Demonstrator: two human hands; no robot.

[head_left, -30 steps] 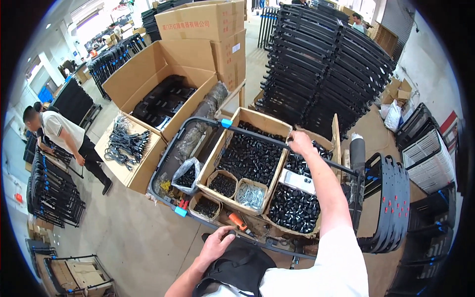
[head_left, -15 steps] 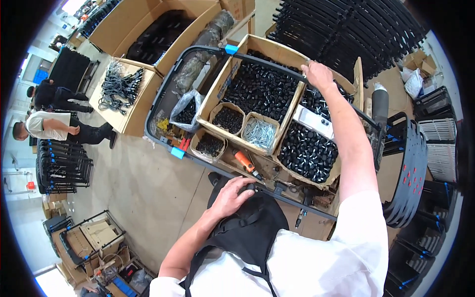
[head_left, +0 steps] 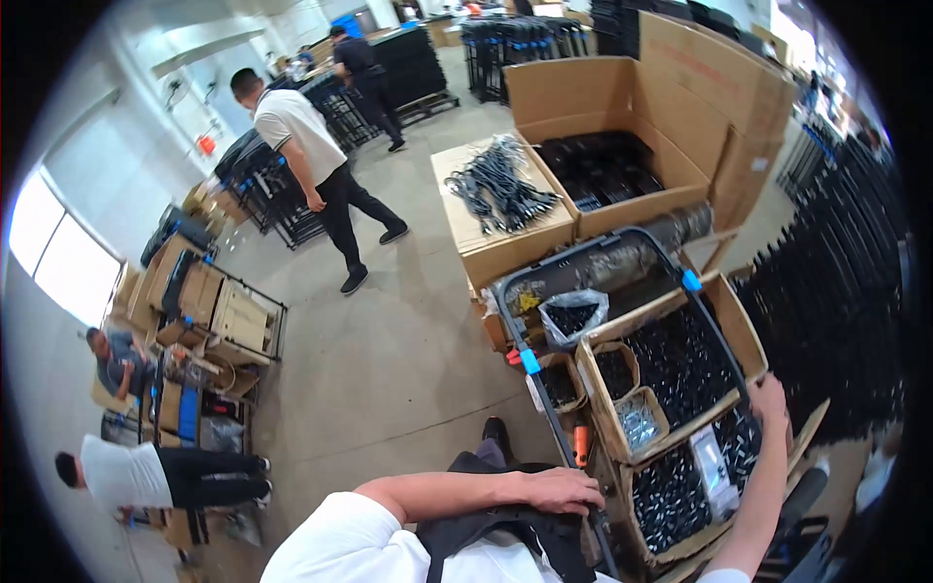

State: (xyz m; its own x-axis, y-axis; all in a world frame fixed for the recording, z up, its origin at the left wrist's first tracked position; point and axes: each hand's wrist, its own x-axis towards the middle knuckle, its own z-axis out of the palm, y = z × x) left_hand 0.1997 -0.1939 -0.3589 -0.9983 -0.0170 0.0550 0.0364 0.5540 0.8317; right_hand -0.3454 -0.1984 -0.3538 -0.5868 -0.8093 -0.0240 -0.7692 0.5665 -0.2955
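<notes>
In the head view, a person in a white shirt and black apron is standing at a trolley-like work spot crowded with open boxes, over which a black frame, a rounded loop with blue clips, is lying. The right hand is grasping the frame at its far right part, fingers curling around the bar. The left hand is resting palm down at the frame's near bar, close to the apron; whether it is gripping or only lying there, I cannot tell. Inside and below the loop, a large cardboard box is holding many small black parts, along with two smaller containers, one with black pieces, the other with silver screws. Nearer the body, another box of black-headed fasteners is sitting with a pale tray lying across it. An orange-handled tool is showing just beside the left bar, and a clear plastic bag of black parts is standing toward the far left corner. Beyond, dark cables are lying heaped on a carton, next to a big open carton of black pieces. To the left, a co-worker in a cream shirt is walking across the floor, and others are standing farther off.
</notes>
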